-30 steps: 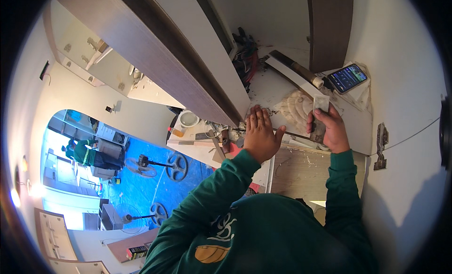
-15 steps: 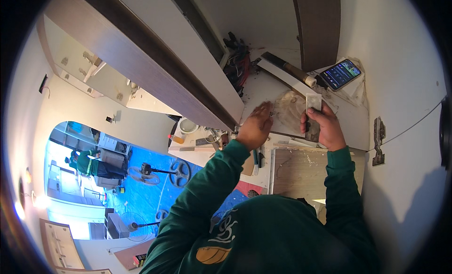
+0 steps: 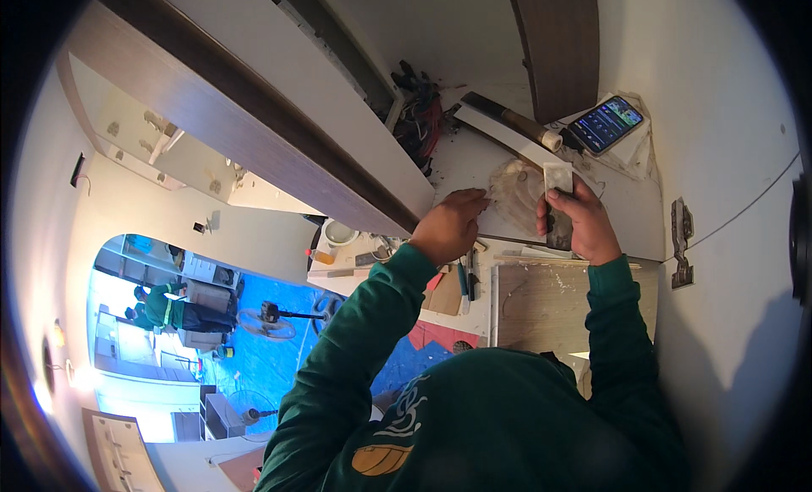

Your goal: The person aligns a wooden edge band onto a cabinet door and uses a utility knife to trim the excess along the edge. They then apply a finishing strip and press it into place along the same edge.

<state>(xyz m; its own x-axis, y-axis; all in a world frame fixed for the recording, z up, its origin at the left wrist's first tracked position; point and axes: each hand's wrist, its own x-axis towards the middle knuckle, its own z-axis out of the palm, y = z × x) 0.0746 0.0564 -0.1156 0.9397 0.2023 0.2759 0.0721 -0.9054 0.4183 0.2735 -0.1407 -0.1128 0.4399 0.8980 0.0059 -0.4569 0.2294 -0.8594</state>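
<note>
My right hand grips a flat rectangular strip, pale at its upper end and dark at its lower end. The thumb presses on its face, and I cannot make out its exact kind. My left hand reaches over the near edge of the white shelf, palm down, fingers stretched out and nothing visible in them. Between the hands, a smeared, dusty round patch marks the shelf. Just beyond the strip lies a long white strip beside a dark stick with a pale round end.
A lit phone rests at the shelf's right. Tangled cables lie beside a large panel on the left. Below, a cluttered bench holds a white cup and tools. Co-workers stand far left near a fan.
The view has shifted slightly. My left hand's fingers look flatter and straighter than before. The right hand keeps its hold on the flat strip.
</note>
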